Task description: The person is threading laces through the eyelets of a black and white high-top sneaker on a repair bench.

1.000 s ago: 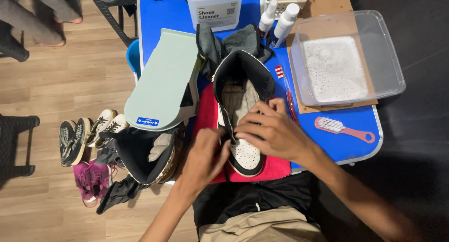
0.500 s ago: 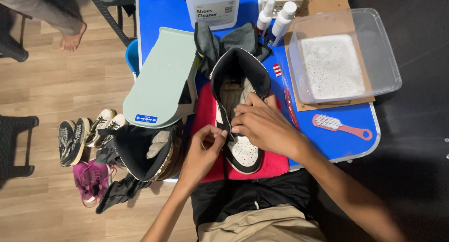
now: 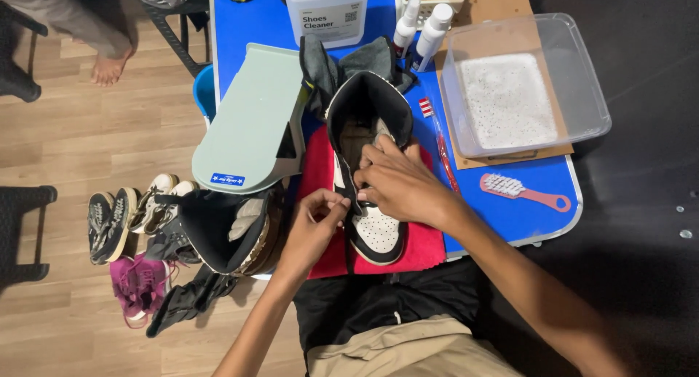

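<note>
While black-white high-top sneaker (image 3: 368,173) lies on red cloth (image 3: 426,249), left hand (image 3: 314,228), right hand (image 3: 397,184) pinch lace.

1. The scene is viewed from a single head-worn camera, aimed steeply downward.
2. The left hand (image 3: 314,220) and right hand (image 3: 397,184) are framed just below centre, at close range.
3. The blue counter (image 3: 510,217) is seen beyond the hands, the wooden floor (image 3: 65,166) to their left.
4. No second view is supplied.
</note>
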